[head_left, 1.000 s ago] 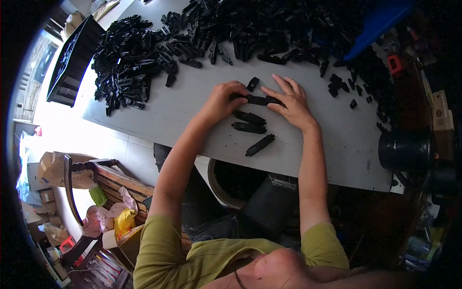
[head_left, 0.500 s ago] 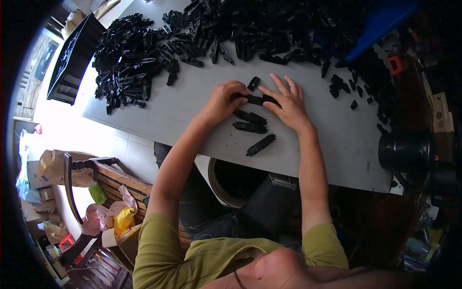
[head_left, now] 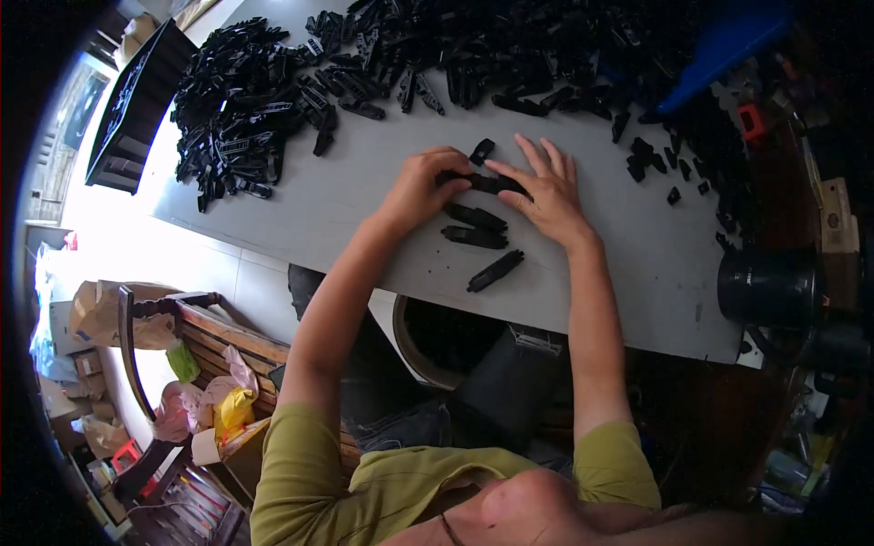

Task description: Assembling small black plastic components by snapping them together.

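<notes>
Both my hands are at one long black plastic part (head_left: pixel 485 184) above the grey tabletop. My left hand (head_left: pixel 421 187) is closed round its left end, with the fingers curled and the thumb pressed along the near side. At the other end, my right hand (head_left: pixel 549 196) pinches it between thumb and index finger, its other fingers stretched out. A small black plastic piece (head_left: pixel 482 151) lies just beyond the part. Nearer to me rest two similar black parts (head_left: pixel 474 237) side by side, plus a third black part (head_left: pixel 496 270) set at a slant. My fingers hide both ends of the held part.
A large heap of black plastic parts (head_left: pixel 241 118) spreads along the table's far side. Small black pieces (head_left: pixel 645 156) lie scattered at right, near a blue sheet-like object (head_left: pixel 719 64). A black cylinder (head_left: pixel 767 287) stands at the right edge, a black crate (head_left: pixel 137 109) at far left.
</notes>
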{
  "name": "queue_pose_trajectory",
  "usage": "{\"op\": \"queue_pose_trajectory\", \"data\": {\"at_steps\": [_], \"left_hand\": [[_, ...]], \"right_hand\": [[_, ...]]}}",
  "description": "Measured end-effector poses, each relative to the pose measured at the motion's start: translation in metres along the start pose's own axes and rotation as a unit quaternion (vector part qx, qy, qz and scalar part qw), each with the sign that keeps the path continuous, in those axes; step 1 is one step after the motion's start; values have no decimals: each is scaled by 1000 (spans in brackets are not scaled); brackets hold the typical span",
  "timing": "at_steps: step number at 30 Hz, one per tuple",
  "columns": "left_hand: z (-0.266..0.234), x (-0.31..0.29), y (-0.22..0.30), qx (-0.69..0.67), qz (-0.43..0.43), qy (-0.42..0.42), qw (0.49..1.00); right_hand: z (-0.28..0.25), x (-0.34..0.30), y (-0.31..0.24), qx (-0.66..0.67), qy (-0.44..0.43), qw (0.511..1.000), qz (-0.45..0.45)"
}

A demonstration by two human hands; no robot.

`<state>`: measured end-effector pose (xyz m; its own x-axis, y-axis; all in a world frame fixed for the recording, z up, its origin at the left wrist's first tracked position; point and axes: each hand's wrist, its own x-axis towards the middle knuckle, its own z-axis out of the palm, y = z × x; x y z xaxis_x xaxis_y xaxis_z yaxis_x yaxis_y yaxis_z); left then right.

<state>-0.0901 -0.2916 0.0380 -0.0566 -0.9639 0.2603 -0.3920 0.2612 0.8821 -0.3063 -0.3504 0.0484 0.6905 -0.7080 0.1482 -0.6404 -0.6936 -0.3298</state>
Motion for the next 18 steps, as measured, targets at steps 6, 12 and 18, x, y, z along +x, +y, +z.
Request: {"op": "queue_pose_trajectory", "data": {"at_steps": [6,12,18], "left_hand": [[-3,-3,6,27,21,-24,999],[-30,-3,5,41,72,-37,996],[-33,58,-26,388,47,206,897]], "right_hand": [[10,4,-12,3,25,1000,6],[-8,34,-3,250,101,962,34],[33,80,-38,25,85,996,30]]}}
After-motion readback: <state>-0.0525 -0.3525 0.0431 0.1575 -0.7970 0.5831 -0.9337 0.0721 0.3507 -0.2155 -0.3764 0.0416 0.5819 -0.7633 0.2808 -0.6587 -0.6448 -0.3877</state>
